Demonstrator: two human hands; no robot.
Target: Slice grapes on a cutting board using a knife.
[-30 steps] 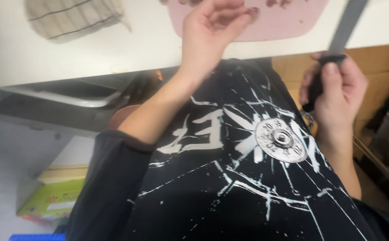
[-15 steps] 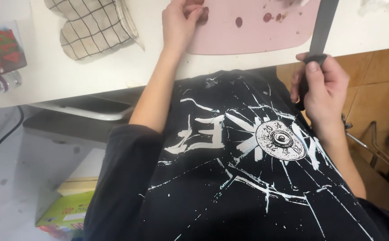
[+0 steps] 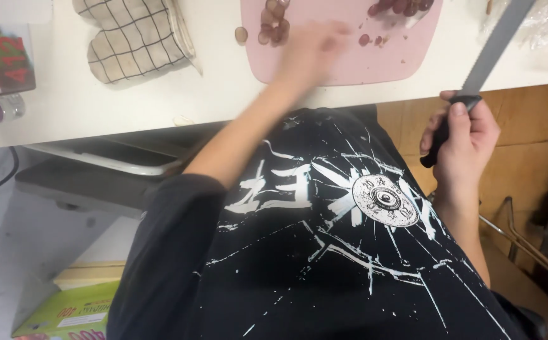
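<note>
My right hand (image 3: pixel 461 135) is shut on the black handle of a serrated knife (image 3: pixel 491 53), held off the counter's front edge with the blade pointing up and away. My left hand (image 3: pixel 308 53), blurred by motion, is over the near left part of a pink cutting board (image 3: pixel 349 60); whether it holds anything is unclear. Small round dark-red slices (image 3: pixel 273 25) lie on the board just beyond that hand, with more pieces (image 3: pixel 400 7) at the board's far edge.
A checked oven mitt (image 3: pixel 132 34) lies on the white counter (image 3: pixel 161 94) to the left. A colourful box (image 3: pixel 0 63) stands at the far left. Clear plastic wrap (image 3: pixel 547 25) sits at the right. Below are a drawer (image 3: pixel 98 157), a cardboard box (image 3: pixel 79 302) and a wooden cabinet (image 3: pixel 525 138).
My left hand has slid toward the near edge of the pink board and is blurred. The view has tilted down, so the board and knife appear lower. My right hand keeps its grip on the knife.
</note>
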